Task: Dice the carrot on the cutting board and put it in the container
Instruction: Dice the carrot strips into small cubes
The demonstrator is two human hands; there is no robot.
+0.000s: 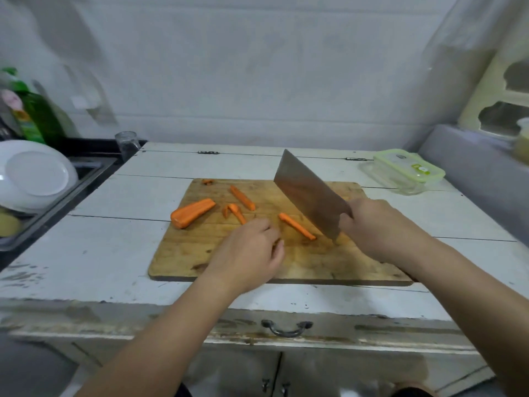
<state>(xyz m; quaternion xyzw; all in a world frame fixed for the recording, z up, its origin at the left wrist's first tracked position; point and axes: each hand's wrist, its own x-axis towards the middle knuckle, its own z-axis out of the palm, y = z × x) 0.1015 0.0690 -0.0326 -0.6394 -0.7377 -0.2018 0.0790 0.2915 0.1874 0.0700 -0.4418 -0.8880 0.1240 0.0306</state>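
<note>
Hands flanking carrot strip (pixel 297 226) on cutting board (pixel 200 247), cleaver (pixel 309 196) right.

Two bare forearms showing, no sleeves
Left hand (pixel 252 247) and right hand (pixel 380 227) wearing no gloves, rings or watches.

one wooden cutting board (pixel 217 262). on it, one thick carrot chunk (pixel 191 213), three long carrot sticks (pixel 242 198) (pixel 237 213) (pixel 297 226), one short bit by the middle stick (pixel 225 211) and one small scrap at the far edge (pixel 208 181). one cleaver (pixel 310 194). two hands, left hand (pixel 252 253) and right hand (pixel 380 227). one lidded clear container (pixel 403 172). one glass jar (pixel 127 144). two white plates (pixel 37 173). one green bottle (pixel 37 116). one drawer handle (pixel 286 328).
</note>
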